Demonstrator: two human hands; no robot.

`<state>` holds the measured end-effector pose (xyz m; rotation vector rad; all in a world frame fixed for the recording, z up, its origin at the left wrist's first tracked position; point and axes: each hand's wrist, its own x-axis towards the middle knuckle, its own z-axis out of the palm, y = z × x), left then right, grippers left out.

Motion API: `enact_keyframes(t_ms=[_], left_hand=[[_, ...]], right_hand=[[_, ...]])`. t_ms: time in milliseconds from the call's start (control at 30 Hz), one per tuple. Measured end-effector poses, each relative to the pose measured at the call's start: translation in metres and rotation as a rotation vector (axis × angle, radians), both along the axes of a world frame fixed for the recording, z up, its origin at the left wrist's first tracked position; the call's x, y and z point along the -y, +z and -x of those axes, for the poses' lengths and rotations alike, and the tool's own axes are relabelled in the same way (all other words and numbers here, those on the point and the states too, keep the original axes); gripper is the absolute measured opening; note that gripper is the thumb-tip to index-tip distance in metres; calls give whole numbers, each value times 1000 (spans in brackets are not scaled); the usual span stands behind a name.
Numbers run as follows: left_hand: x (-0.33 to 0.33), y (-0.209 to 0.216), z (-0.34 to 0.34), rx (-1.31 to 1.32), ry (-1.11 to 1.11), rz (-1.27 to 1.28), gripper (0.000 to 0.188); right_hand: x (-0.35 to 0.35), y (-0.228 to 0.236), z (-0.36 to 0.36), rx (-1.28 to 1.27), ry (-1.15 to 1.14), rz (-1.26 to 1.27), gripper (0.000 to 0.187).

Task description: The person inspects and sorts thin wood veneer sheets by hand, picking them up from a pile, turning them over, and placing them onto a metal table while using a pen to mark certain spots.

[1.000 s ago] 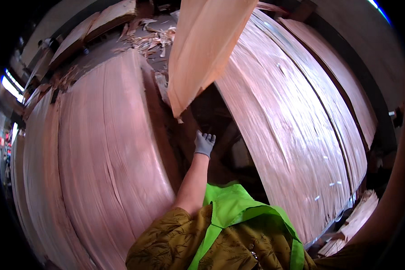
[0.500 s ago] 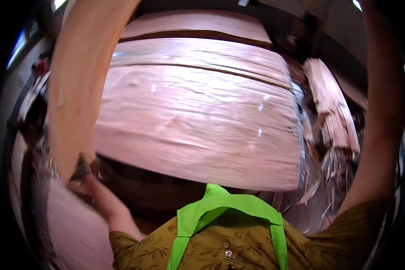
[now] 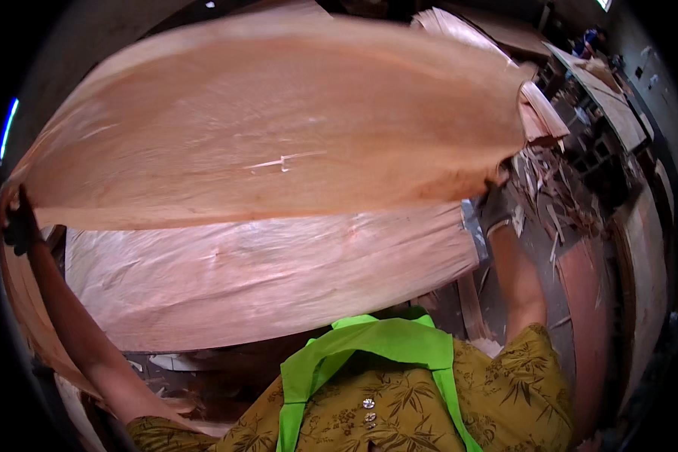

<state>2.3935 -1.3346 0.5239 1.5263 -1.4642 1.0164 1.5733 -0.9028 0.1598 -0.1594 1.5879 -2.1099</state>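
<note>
A large thin sheet of wood veneer (image 3: pixel 294 113) stretches between my hands, bowed and raised above a stack of veneer sheets (image 3: pixel 264 282). A small split with a raised splinter shows near the middle of the held sheet. At the far left, my left hand (image 3: pixel 22 224), in a dark glove, grips the sheet's near left corner. On the other side, my gloved right hand (image 3: pixel 496 202) closes on the near right corner, its fingers partly blurred. The raised sheet hides the far part of the stack.
Torn veneer strips (image 3: pixel 554 188) litter the floor at the right. A bundle of folded veneer (image 3: pixel 542 117) lies beyond my right hand. Further right are hollow blocks (image 3: pixel 599 154) and long boards (image 3: pixel 644 279). A person (image 3: pixel 586 41) is at the far right back.
The veneer sheet has swung from upright at the left to spread across the stack's far part. My right hand, out of sight before, now holds its right corner. My view has turned.
</note>
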Motion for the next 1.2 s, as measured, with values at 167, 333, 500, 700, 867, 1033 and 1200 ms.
enact_keyframes(t_ms=[167,333,500,700,867,1033,1200], left_hand=[[91,-72,98,472,529,-182,63],[134,-312,100,443,-295,-576,27],[6,-466,202,-286,-828,-788,33],[-134,-426,148,-1685,-567,-822,40],[-131,-446,13,-2523,-795,155,33],[-146,-466,-85,-2414,-534,734,45],[-139,-406,-191,-1707,-423,309,37]], right_hand=[[-94,-44,-30,242,-191,-41,29],[-109,8,-1,16,-257,-71,24],[-137,13,-43,53,-282,-160,59],[-127,-72,-85,427,296,40,43],[-42,-73,-106,153,-434,-416,31],[-18,-15,-99,15,-295,-436,24],[-22,21,-30,-122,-286,-227,50]])
